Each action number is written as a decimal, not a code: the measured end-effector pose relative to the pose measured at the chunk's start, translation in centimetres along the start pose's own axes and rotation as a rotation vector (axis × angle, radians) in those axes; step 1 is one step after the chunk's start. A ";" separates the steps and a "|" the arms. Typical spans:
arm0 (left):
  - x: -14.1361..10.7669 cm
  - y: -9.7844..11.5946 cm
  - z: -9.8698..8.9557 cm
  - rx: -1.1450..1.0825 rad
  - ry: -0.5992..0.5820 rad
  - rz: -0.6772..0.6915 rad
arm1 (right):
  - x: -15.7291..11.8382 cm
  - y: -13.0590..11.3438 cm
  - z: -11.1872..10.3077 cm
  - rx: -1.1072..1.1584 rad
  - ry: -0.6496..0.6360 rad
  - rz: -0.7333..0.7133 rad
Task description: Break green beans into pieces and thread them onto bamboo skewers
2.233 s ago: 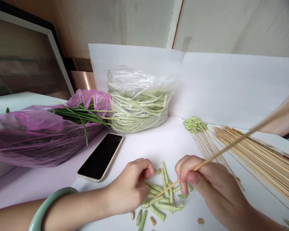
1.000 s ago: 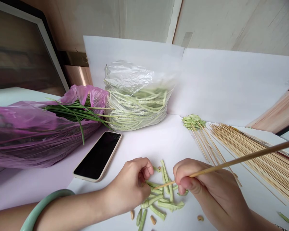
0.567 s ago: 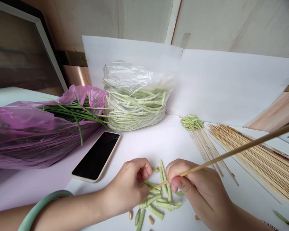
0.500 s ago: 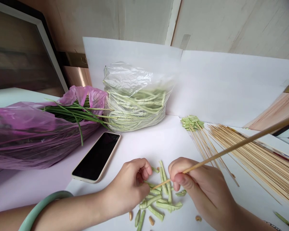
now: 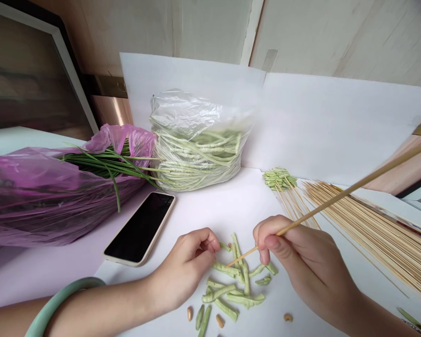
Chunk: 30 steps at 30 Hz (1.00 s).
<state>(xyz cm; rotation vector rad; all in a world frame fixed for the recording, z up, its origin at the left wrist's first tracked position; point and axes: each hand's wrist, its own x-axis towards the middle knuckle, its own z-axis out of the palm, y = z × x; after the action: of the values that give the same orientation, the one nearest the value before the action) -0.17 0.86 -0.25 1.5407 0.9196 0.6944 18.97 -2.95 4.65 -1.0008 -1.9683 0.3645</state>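
so, the bamboo skewer is what's in play: it sits in the right hand, pinched between thumb and fingertips toward its lower end, with only a short stretch of tip showing. its long axis slants across the view, high at the far right where it leaves the frame and low at the left, and the tip points down and left over the cut beans on the tabletop. it hovers just above them, with no clear contact. a pinch this close to the tip should hold it steady, and a small, firm grip suits pieces this thin. the left hand lies just beside the beans, fingers curled inward; i cannot tell whether it pinches anything. a jade bangle circles that forearm. a few tan seeds lie below the beans. to the right, a fan of loose skewers lies on the tabletop, and past it a small bunch of bean pieces sits on skewer ends. farther back are a clear bag of long beans, a pink bag of chives, and a phone lying face up.
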 end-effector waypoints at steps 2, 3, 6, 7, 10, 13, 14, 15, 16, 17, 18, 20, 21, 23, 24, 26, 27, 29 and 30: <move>0.0 -0.1 0.0 0.002 -0.002 0.002 | 0.0 0.0 0.1 -0.007 -0.001 -0.006; -0.1 -0.2 0.1 0.003 -0.006 -0.001 | 0.1 0.0 0.1 -0.011 -0.002 -0.006; -0.1 -0.3 0.2 0.041 -0.017 0.004 | 0.1 -0.1 0.2 -0.033 -0.013 0.007; -0.1 -0.3 0.2 0.070 -0.019 0.009 | 0.2 -0.1 0.2 -0.042 -0.014 0.009; -0.2 -0.4 0.4 0.178 -0.018 0.042 | 0.2 -0.1 0.3 -0.053 -0.008 -0.006; -0.2 -0.6 0.4 0.251 -0.013 0.093 | 0.1 -0.1 0.2 -0.052 -0.007 -0.011; -0.2 -0.6 0.4 0.260 -0.014 0.102 | 0.1 -0.1 0.2 -0.052 -0.008 -0.007; -0.2 -0.7 0.4 0.262 -0.016 0.105 | 0.1 -0.1 0.2 -0.052 -0.007 -0.004; -0.1 -0.7 0.3 0.260 -0.019 0.102 | 0.1 -0.1 0.2 -0.051 -0.006 0.000; -0.1 -0.7 0.3 0.257 -0.022 0.096 | 0.1 -0.1 0.2 -0.049 -0.004 0.001; -0.1 -0.7 0.3 0.253 -0.026 0.087 | 0.1 -0.1 0.2 -0.047 0.000 0.003; 0.0 -0.8 0.3 0.243 -0.031 0.074 | 0.2 -0.2 0.3 -0.049 0.004 0.004; 0.0 -0.8 0.3 0.237 -0.033 0.070 | 0.2 -0.2 0.4 -0.051 0.006 0.003; 0.1 -1.0 0.2 0.221 -0.039 0.065 | 0.3 -0.2 0.4 -0.055 0.008 0.002; 0.1 -1.1 0.2 0.215 -0.042 0.065 | 0.4 -0.2 0.5 -0.054 0.007 0.003; 0.1 -1.2 0.2 0.205 -0.046 0.065 | 0.4 -0.1 0.6 -0.046 0.004 0.005; 0.1 -1.2 0.2 0.202 -0.046 0.067 | 0.4 -0.1 0.6 -0.042 0.002 0.007; 0.0 -1.2 0.2 0.199 -0.049 0.071 | 0.3 0.0 0.7 -0.029 0.000 0.013; 0.0 -1.2 0.3 0.201 -0.050 0.070 | 0.3 0.1 0.8 -0.020 0.004 0.020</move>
<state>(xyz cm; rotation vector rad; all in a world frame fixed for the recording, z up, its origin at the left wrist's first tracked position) -0.16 0.79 -1.48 1.7674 0.9234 0.6253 18.31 -2.54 4.33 -1.0337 -1.9633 0.3537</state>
